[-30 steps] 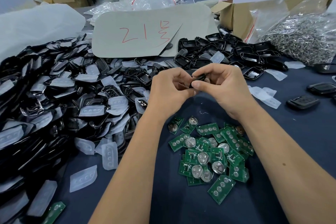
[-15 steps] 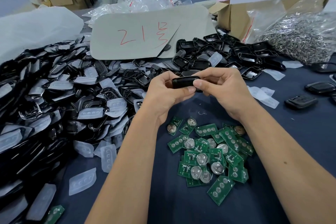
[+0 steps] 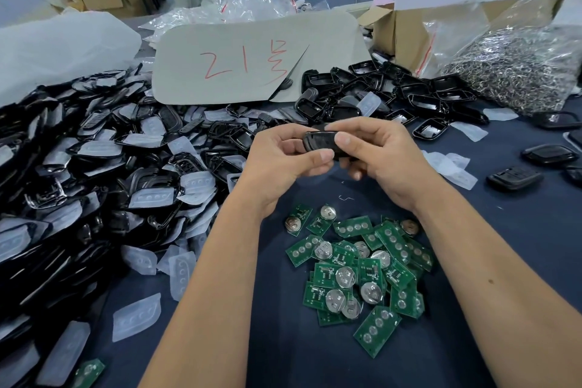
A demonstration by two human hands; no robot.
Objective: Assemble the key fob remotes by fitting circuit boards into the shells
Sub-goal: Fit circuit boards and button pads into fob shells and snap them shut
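**Gripping a black key fob shell in both hands above the circuit boards**

Holding the work in mid-air over the dark blue table cover (image 3: 472,277), the person pinches a black key fob shell (image 3: 319,140) between both hands. The left hand (image 3: 280,164) curls round its left end, thumb lying along the near edge and fingers tucked behind. The right hand (image 3: 382,156) grips the right end, thumb pressed on the top face and fingers wrapped underneath. Whether a board already sits inside the shell cannot be told, since the fingers cover most of it.

Directly below the hands, nearer the person, lies a loose heap of green circuit boards (image 3: 359,268), several showing round silver coin-cell holders, others showing rows of button contacts. One more green board (image 3: 89,372) lies apart at the lower left.

To the left spreads a large pile of black shell halves (image 3: 78,167) mixed with translucent rubber button pads (image 3: 137,316). Beyond the hands sits a second pile of open black shell backs (image 3: 393,93). A grey card with red handwriting (image 3: 252,63) leans behind the piles. At the far right, a clear bag of metal rings (image 3: 516,69) rests beside an open cardboard box (image 3: 406,28). Near it, on the right side of the table, lie a few closed black fobs (image 3: 515,178).
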